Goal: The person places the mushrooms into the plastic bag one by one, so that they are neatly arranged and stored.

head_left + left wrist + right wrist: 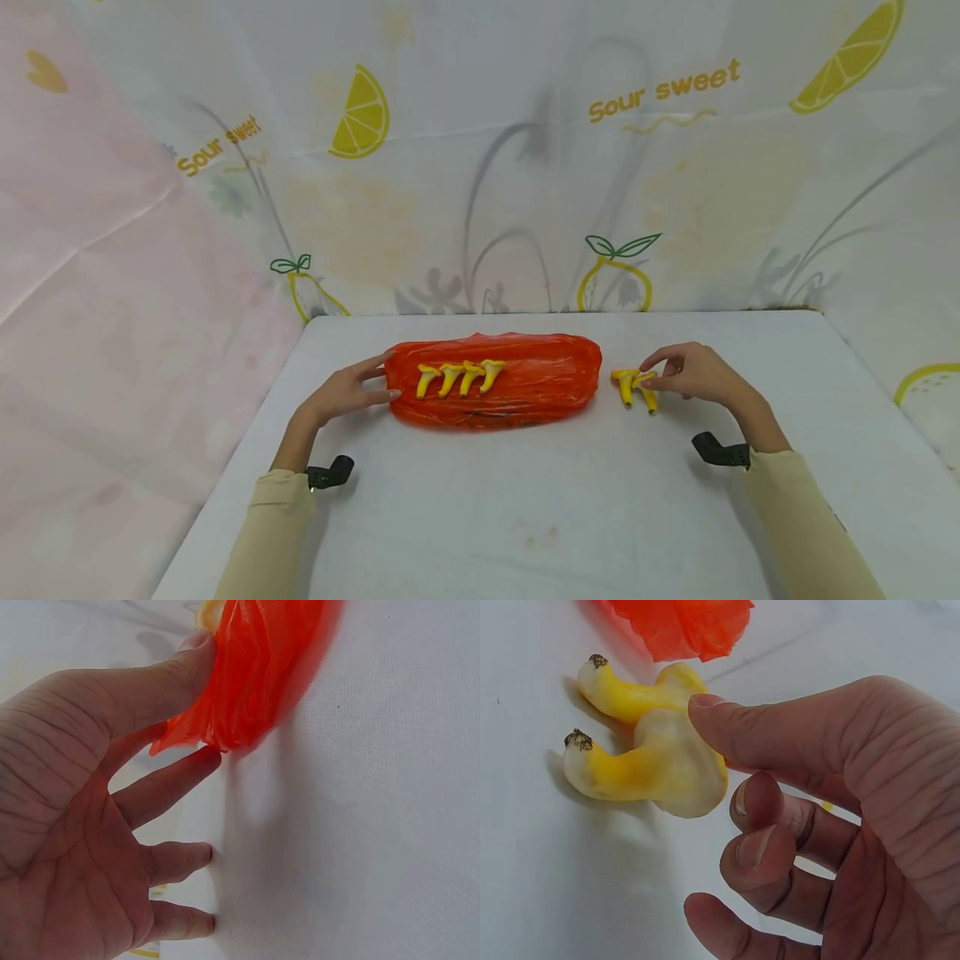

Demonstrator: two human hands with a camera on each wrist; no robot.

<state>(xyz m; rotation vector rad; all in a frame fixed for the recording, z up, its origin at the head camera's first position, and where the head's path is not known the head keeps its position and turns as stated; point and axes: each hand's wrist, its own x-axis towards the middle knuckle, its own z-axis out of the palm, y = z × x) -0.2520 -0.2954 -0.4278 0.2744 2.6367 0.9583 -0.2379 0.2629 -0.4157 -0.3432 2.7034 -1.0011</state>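
A long red plastic bag (540, 383) lies across the far half of the table. Several yellow chanterelle mushrooms (467, 379) stand in a row on its left part. At the bag's left end my left hand (351, 390) rests with spread, fairly straight fingers; the thumb (187, 664) lies on the plastic, and the lower fingertips reach the white surface. To the right of the bag, two more chanterelles lie side by side. My right hand (697, 373) pinches the cap of the nearer chanterelle (682, 765) between thumb and index finger; the other chanterelle (634, 697) lies right beside it.
White cloth covers the table (525, 517). Behind it hangs a pale backdrop (487, 167) printed with lemons and lettering. A black wrist camera (330, 472) sits on the left wrist, another black wrist camera (720, 450) on the right.
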